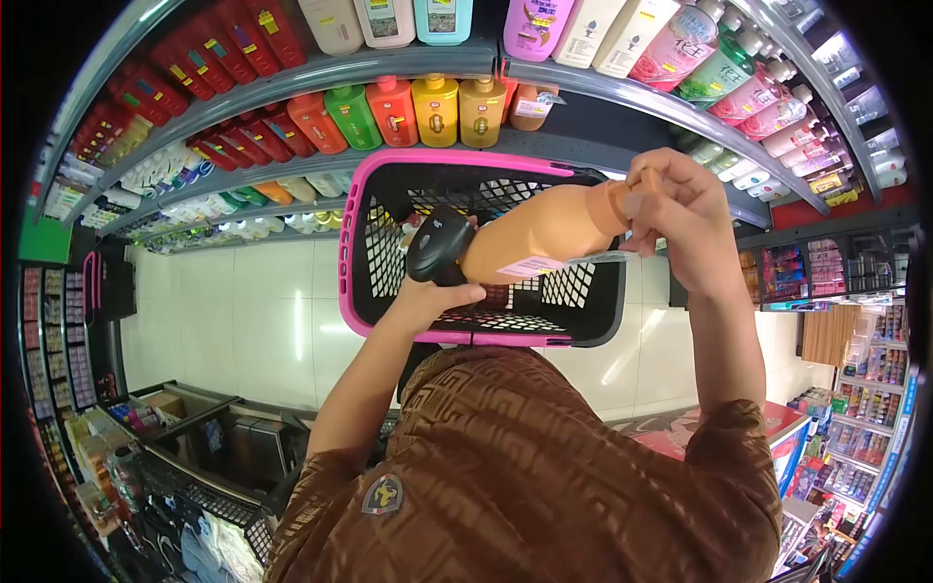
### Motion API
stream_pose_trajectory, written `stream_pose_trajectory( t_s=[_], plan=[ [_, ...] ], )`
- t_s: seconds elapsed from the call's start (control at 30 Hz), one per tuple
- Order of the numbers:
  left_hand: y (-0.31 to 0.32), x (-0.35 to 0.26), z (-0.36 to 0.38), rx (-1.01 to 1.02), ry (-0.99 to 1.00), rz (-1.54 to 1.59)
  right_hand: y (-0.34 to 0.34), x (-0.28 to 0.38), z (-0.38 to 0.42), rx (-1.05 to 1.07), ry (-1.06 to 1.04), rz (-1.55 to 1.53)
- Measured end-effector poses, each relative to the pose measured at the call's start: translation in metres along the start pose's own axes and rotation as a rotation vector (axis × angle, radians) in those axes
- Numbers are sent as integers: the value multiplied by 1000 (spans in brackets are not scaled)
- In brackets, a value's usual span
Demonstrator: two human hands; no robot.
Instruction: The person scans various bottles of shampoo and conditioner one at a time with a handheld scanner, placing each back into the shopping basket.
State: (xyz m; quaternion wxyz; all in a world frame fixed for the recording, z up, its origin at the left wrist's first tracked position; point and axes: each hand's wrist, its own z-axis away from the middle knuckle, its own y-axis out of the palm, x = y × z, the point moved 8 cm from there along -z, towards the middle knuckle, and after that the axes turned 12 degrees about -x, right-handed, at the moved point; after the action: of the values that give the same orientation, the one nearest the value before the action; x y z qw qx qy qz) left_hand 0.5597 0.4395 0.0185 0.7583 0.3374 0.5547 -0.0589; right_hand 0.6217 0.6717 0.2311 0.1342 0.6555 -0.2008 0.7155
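Note:
My right hand (671, 209) is closed round the cap end of a large orange bottle (535, 233), which lies tilted over a black basket with a pink rim (352, 262). A pale label shows on the bottle's lower side. At the bottle's other end, my left hand (437, 299) is wrapped round a black handheld device (440, 243), with the thumb pointing toward the bottle. Some small items inside the basket are partly hidden behind the device and bottle.
Shelves (408, 66) of bottles curve across the back, with red, green, yellow and orange bottles (435, 112) just beyond the basket. Dark crates (243, 442) stand at lower left. A red box (782, 423) is at lower right, and pale floor tiles (262, 321) lie beneath.

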Motion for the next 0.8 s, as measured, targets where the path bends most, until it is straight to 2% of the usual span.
stream_pose_trajectory(
  t_s=[0.1, 0.2, 0.27, 0.33, 0.37, 0.4, 0.47, 0.53, 0.6, 0.67, 0.73, 0.8],
  plan=[
    [-2, 0, -6, -50, 71, 54, -2, -4, -4, -30, 30, -15],
    [-8, 1, 2, -47, 45, -160, -12, -14, -15, -54, 54, -14],
    [-7, -4, 6, -29, 18, -31, -18, -20, -21, -72, 64, -10],
    [-5, -4, 12, -16, -30, -21, -12, -8, -21, -25, -27, -24],
    [0, -6, 15, -42, -89, 82, -8, -1, -19, -10, -123, 22],
    [2, -8, 17, -65, -146, 184, -11, 0, -19, -28, -128, 7],
    [4, -10, 19, -26, -218, 230, -10, 12, -12, 29, -258, -163],
    [12, -22, 19, -3, -215, 333, -16, 5, -8, 19, -236, -444],
    [13, -28, 16, 18, -185, 352, -8, -32, 4, -337, -297, -505],
    [4, -32, 14, -43, -85, 249, 25, -60, 25, -337, -242, -479],
    [-1, -33, 15, -46, -91, 250, 31, -75, 24, -312, -109, -592],
    [-7, -31, 21, -42, -110, 247, 34, -49, 18, -274, -80, -673]
  ],
)
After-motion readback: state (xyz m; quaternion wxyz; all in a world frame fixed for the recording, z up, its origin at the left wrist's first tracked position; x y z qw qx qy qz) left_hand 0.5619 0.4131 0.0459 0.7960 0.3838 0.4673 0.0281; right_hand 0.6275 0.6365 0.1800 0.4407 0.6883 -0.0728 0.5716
